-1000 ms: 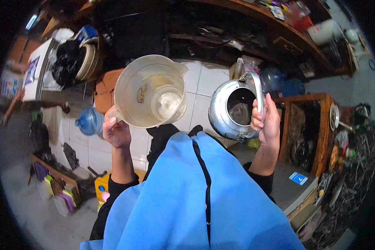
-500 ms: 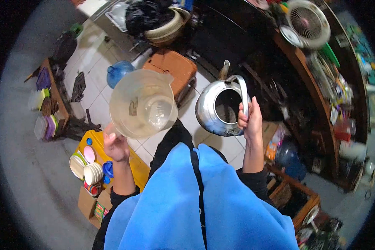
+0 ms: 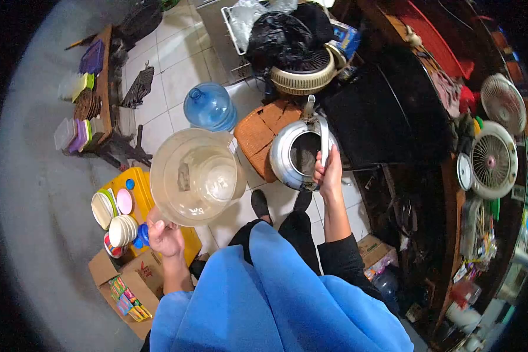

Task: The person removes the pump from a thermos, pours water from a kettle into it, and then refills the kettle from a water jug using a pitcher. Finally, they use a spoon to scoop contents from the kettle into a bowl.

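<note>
My left hand (image 3: 165,236) grips the near rim of a large translucent plastic pitcher (image 3: 176,141), tipped so its inside faces me; its fingers are partly hidden behind the wall. In my right hand (image 3: 330,172) is the upright handle of a shiny metal kettle (image 3: 283,157). The kettle has no lid on, and its dark round opening faces up, with the spout pointing away from me. Both vessels hang in the air, side by side and apart.
Beyond them stand a blue water jug (image 3: 210,107) and a brown woven stool (image 3: 249,138). To the left, a yellow table (image 3: 188,240) bears bowls, beside an open cardboard box (image 3: 149,273). Shelving with fans (image 3: 491,161) lines the right. White tiles (image 3: 185,76) cover the floor.
My view has shifted, bringing my feet and more of the floor into sight. The kettle now overlaps the woven stool in view. Both hands keep their holds.
</note>
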